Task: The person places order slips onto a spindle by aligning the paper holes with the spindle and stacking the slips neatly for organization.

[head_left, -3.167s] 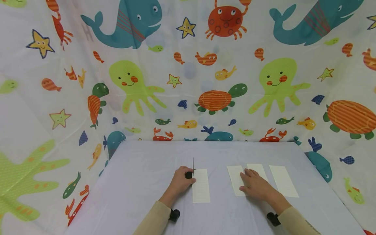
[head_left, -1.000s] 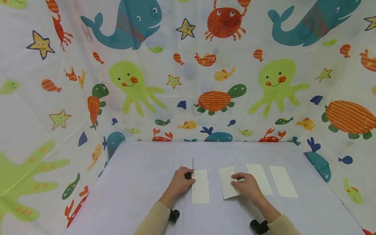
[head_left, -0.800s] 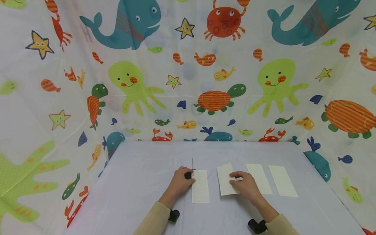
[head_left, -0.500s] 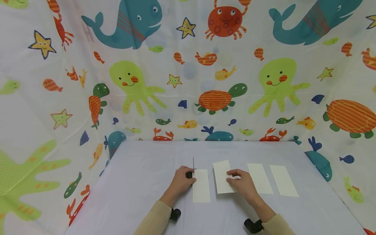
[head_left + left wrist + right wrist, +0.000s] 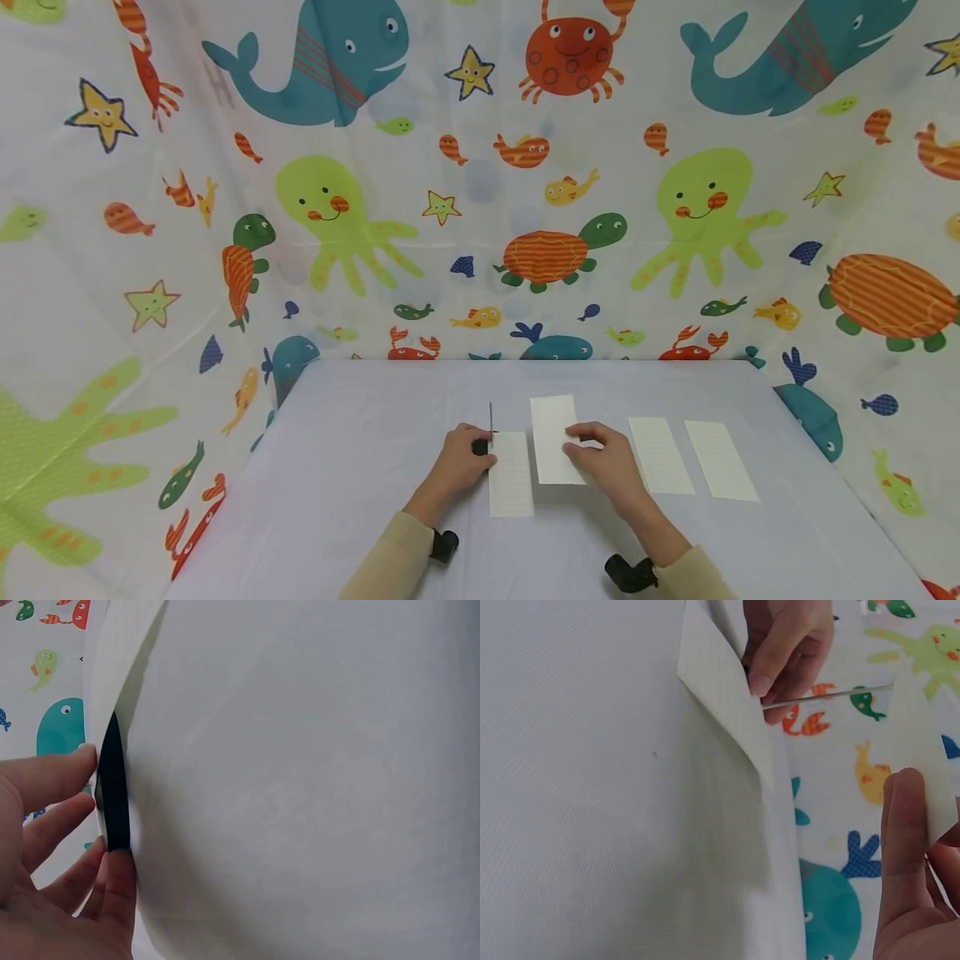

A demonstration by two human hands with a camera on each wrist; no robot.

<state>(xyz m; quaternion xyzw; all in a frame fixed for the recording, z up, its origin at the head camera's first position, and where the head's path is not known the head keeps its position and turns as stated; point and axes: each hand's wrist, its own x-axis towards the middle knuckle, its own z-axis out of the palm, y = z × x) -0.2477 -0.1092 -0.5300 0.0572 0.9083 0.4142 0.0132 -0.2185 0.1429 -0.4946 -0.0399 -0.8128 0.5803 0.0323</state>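
My left hand (image 5: 456, 462) pinches a black object (image 5: 115, 787) at the left edge of a narrow lined sheet of paper (image 5: 512, 475). A thin straight metal rod (image 5: 832, 697) sticks out from that hand, pointing away from me. Between thumb and fingers, my right hand (image 5: 609, 462) grips another paper sheet (image 5: 553, 437) by its right side. This second sheet is raised off the table and stands just right of the first one. In the right wrist view, the right hand's fingers (image 5: 904, 847) lie on both sides of it. Most of the black object is hidden by the left hand.
Two more lined sheets (image 5: 660, 454) (image 5: 722, 460) lie side by side on the white-covered table (image 5: 360, 467), right of the right hand. Behind and around the table hangs a curtain (image 5: 480, 183) printed with sea animals.
My right hand has picked up the nearest sheet of the row on the right and carried it left and slightly away from me, close to the left sheet. The left hand has stayed put.
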